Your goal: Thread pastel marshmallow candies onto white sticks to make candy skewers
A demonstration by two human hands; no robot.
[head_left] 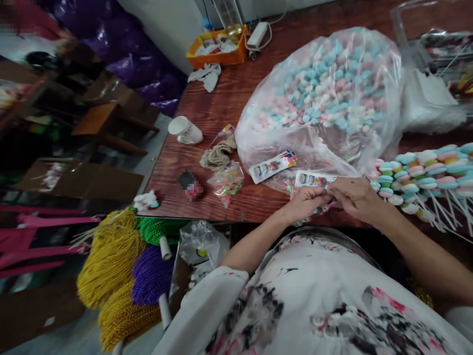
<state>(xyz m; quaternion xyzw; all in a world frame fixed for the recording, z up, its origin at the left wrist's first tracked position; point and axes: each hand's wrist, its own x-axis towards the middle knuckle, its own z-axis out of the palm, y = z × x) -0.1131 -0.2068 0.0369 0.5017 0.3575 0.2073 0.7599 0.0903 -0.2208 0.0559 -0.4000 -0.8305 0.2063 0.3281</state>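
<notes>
My left hand (307, 203) and my right hand (356, 196) meet over the table's front edge, fingers pinched closed. Between and below them shows part of a small clear plastic packet (320, 210), mostly covered by the fingers. Just beyond my hands lies a white printed label (314, 179), partly hidden. A second printed label (272, 166) rests to its left, in front of a big clear bag (247, 118) of pink, blue and white marshmallows (328, 84). On my right lie several marshmallow skewers (428, 177) with white sticks pointing towards me.
On the wooden table (166, 182) are a white mug (185, 130), a twine bundle (219, 154), a small candy bag (228, 183), an orange tray (218, 58) and a white power strip (257, 35). Yellow cord bundles (109, 256) and a purple one (153, 276) stand below left.
</notes>
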